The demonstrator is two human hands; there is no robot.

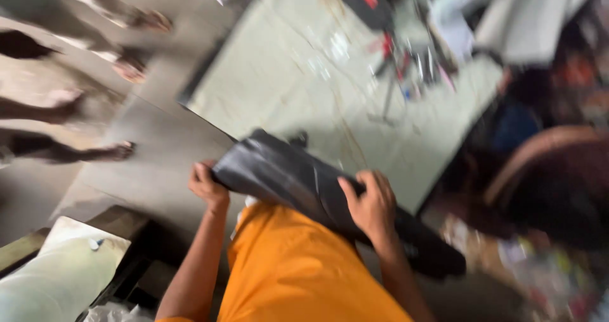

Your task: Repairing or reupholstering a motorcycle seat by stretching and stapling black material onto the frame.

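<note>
A dark, shiny black sheet or flat panel [298, 182] lies tilted across the near edge of a pale marble-patterned table [298, 75]. My left hand [206, 186] grips its left end. My right hand [371, 205] clamps over its middle, fingers curled on top. The panel's right end runs down past the table edge. My orange garment [292, 271] fills the lower centre below the panel. The picture is motion-blurred.
Small tools and red-and-black objects [399, 56] sit at the table's far side. Bare feet of other people [133, 68] stand on the grey floor at left. A whitish sack [57, 277] lies at lower left. A brown chair back [539, 151] curves at right.
</note>
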